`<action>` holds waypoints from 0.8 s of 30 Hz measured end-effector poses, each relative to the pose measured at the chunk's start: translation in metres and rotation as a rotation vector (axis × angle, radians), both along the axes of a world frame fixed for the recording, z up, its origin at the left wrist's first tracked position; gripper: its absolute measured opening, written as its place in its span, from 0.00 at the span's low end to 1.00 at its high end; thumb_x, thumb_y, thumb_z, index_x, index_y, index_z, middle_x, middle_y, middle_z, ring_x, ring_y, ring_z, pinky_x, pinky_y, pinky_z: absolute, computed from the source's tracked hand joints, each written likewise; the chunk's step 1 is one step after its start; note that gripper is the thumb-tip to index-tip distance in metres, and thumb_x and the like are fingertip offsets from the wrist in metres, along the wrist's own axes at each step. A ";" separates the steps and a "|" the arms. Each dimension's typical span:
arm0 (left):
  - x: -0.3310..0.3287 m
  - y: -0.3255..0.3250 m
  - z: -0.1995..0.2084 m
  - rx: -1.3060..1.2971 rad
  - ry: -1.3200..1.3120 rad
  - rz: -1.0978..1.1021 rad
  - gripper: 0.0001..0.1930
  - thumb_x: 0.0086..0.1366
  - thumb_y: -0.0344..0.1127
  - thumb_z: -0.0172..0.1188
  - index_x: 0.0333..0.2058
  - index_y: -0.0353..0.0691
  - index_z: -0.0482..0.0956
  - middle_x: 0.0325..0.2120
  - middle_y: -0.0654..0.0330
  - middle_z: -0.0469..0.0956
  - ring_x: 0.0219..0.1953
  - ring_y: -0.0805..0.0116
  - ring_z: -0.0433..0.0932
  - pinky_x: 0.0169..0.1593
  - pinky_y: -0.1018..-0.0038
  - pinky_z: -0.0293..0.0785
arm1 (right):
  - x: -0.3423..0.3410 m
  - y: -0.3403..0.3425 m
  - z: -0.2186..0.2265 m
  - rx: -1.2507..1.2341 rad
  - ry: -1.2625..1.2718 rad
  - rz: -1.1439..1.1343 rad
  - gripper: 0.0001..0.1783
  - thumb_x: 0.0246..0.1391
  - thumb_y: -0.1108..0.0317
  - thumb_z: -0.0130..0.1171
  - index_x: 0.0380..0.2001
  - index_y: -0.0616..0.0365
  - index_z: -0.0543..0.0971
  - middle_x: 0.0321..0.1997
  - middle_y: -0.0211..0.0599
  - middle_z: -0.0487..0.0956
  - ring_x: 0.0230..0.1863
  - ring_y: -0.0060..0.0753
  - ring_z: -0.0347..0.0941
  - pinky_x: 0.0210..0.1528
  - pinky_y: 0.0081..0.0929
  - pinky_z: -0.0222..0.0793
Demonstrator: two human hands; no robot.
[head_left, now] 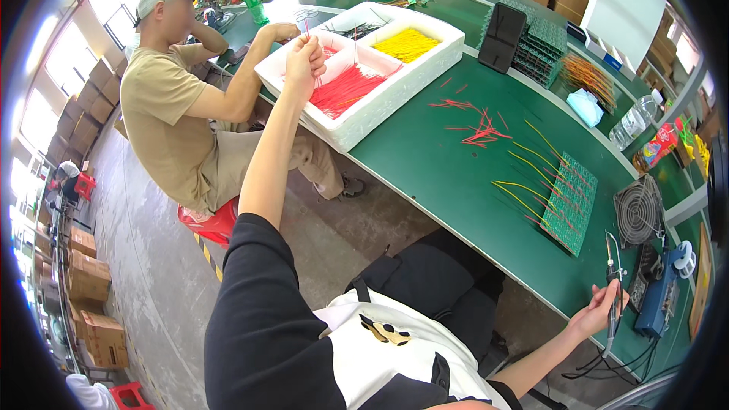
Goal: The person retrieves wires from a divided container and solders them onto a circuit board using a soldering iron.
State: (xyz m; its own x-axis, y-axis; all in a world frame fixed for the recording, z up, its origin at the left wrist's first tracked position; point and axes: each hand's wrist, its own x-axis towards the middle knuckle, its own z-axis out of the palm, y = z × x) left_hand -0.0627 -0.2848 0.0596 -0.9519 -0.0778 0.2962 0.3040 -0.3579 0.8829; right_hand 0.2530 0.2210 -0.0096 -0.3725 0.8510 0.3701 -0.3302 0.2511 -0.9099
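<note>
My left hand is raised over the white foam box, its fingers pinched on a thin red wire. Below it, one compartment holds many red wires; another holds yellow wires, and dark wires lie in a far one. At the right, my right hand grips a soldering iron with its tip pointing up. Between the hands lies a green circuit board with red and yellow wires sticking out of its left side. Loose red wires are scattered beyond it.
A co-worker sits at the left by the box. A dark phone leans against stacked circuit boards. A fan, a blue soldering station and a spool stand at the right; bottles stand behind.
</note>
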 end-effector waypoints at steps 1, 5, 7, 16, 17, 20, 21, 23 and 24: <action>0.006 0.001 0.004 -0.018 0.013 0.001 0.04 0.67 0.36 0.45 0.32 0.46 0.64 0.14 0.73 0.54 0.13 0.84 0.51 0.16 0.86 0.49 | 0.000 0.000 -0.001 -0.006 -0.005 -0.010 0.11 0.55 0.67 0.54 0.22 0.53 0.65 0.13 0.21 0.57 0.13 0.10 0.46 0.27 0.13 0.63; 0.036 0.008 0.027 -0.070 0.101 -0.088 0.04 0.67 0.36 0.45 0.32 0.46 0.64 0.14 0.73 0.52 0.13 0.85 0.49 0.15 0.87 0.46 | -0.001 0.000 -0.002 0.006 -0.020 0.010 0.11 0.55 0.67 0.54 0.22 0.53 0.65 0.13 0.20 0.57 0.13 0.09 0.46 0.27 0.12 0.63; 0.044 0.010 0.032 -0.111 0.100 -0.090 0.05 0.67 0.37 0.46 0.32 0.46 0.64 0.14 0.74 0.52 0.13 0.86 0.49 0.15 0.87 0.46 | -0.005 -0.001 -0.004 0.008 -0.013 0.023 0.11 0.55 0.67 0.54 0.22 0.52 0.65 0.13 0.20 0.57 0.13 0.09 0.47 0.26 0.12 0.62; 0.049 0.015 -0.004 -0.164 0.044 -0.074 0.05 0.66 0.36 0.49 0.34 0.44 0.63 0.14 0.74 0.55 0.14 0.85 0.51 0.17 0.86 0.47 | -0.006 0.000 -0.003 -0.002 -0.038 0.018 0.11 0.55 0.66 0.54 0.22 0.52 0.65 0.13 0.20 0.58 0.14 0.09 0.47 0.26 0.12 0.63; 0.050 0.015 -0.005 -0.176 0.060 -0.076 0.05 0.66 0.36 0.49 0.34 0.44 0.64 0.15 0.74 0.56 0.15 0.86 0.51 0.18 0.86 0.47 | -0.005 -0.002 -0.002 -0.002 -0.037 0.018 0.11 0.55 0.66 0.54 0.22 0.52 0.65 0.13 0.20 0.58 0.14 0.09 0.47 0.26 0.12 0.63; 0.052 0.017 -0.005 -0.187 0.072 -0.083 0.05 0.66 0.37 0.48 0.33 0.43 0.64 0.15 0.75 0.54 0.15 0.86 0.50 0.18 0.86 0.47 | -0.005 -0.003 -0.001 -0.009 -0.042 0.012 0.11 0.55 0.66 0.54 0.22 0.52 0.66 0.13 0.20 0.57 0.14 0.09 0.47 0.27 0.12 0.63; 0.053 0.016 -0.005 -0.197 0.071 -0.075 0.05 0.66 0.37 0.48 0.33 0.43 0.64 0.15 0.76 0.51 0.15 0.86 0.49 0.19 0.87 0.47 | -0.005 -0.001 -0.002 -0.008 -0.032 0.018 0.11 0.55 0.66 0.54 0.22 0.53 0.66 0.13 0.20 0.57 0.14 0.09 0.48 0.26 0.12 0.63; 0.056 0.013 -0.005 -0.200 0.069 -0.069 0.04 0.65 0.35 0.48 0.34 0.43 0.64 0.15 0.75 0.52 0.16 0.86 0.50 0.19 0.87 0.48 | -0.007 -0.002 -0.003 -0.008 -0.022 0.030 0.11 0.55 0.66 0.54 0.22 0.53 0.66 0.13 0.20 0.57 0.14 0.09 0.48 0.26 0.11 0.62; 0.054 0.014 -0.005 -0.198 0.066 -0.075 0.04 0.64 0.33 0.48 0.34 0.42 0.64 0.15 0.75 0.53 0.16 0.86 0.50 0.20 0.86 0.48 | -0.006 -0.004 -0.001 -0.007 -0.013 0.010 0.11 0.55 0.66 0.55 0.22 0.53 0.66 0.13 0.21 0.58 0.15 0.09 0.49 0.25 0.10 0.61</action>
State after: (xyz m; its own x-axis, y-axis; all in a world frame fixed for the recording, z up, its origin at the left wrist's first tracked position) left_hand -0.0084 -0.2707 0.0543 -0.9308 0.0580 0.3608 0.3429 -0.2030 0.9172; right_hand 0.2467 0.2174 -0.0103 -0.3855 0.8498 0.3594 -0.3207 0.2419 -0.9158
